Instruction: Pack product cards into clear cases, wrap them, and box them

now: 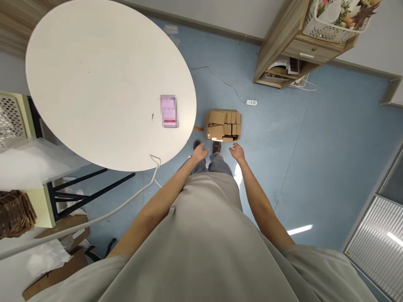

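Several small brown cardboard boxes (217, 117) lie packed together in a larger brown container (207, 126) on the blue floor, just ahead of my shoes. Between the white table's edge and this container, my left hand (200, 152) hangs with its fingers apart and holds nothing. My right hand (237, 152) is at the container's near right side, fingers loosely bent and apart, also without anything in it. Neither hand appears to touch the boxes.
A round white table (103, 84) stands at left, bearing a pixelated pink rectangle (169, 111). A power strip (251, 102) trails its cord across the floor. The wooden cabinet (280, 46) holds a white basket (324, 29). A pale pole (126, 197) crosses the lower left.
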Available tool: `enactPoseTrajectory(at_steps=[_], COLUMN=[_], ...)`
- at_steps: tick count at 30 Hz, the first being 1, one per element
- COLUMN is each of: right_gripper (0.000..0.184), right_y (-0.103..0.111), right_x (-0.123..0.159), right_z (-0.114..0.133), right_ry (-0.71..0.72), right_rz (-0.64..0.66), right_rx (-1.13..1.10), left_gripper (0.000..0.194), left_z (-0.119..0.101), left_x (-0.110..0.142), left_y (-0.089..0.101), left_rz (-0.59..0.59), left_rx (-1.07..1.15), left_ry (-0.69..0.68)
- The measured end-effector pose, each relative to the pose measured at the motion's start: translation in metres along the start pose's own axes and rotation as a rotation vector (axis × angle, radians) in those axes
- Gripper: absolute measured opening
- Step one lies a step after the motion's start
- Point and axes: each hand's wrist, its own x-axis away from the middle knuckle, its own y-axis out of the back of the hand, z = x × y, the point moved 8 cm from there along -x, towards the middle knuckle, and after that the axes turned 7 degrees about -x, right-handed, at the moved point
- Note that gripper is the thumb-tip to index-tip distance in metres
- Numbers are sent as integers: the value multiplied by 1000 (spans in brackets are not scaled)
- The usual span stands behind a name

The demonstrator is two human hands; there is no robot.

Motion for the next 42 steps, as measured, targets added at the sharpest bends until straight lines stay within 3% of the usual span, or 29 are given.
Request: enactPoseTrajectory(at_steps=[3, 8, 20, 25, 30, 35, 42], right_gripper=[34, 34, 15, 14, 19, 27, 32], right_y=[0, -10, -26, -50, -95, -155, -245], right_x=[-4, -4, 38, 73, 124, 189, 268], right_z=[11, 35, 128, 168, 211, 244, 280], right_ry=[65, 103, 392, 481, 582, 677, 818], right_rz=[24, 118, 170, 191, 239, 303, 351], right_rx=[-7, 64, 32, 39, 26, 30, 98], left_gripper=[46, 39, 26, 20, 13, 11, 23], left_z=[6, 1, -30, -24, 13, 74, 156], left_x=[14, 33, 79, 108, 147, 182, 229], left_y=[0, 13, 67, 101, 144, 191, 259], left_rz=[16, -72, -186, -253, -315, -398, -578], left_rx=[-2, 84, 386, 427, 516, 673, 867], left_ry=[103, 117, -98, -177, -250, -268, -302])
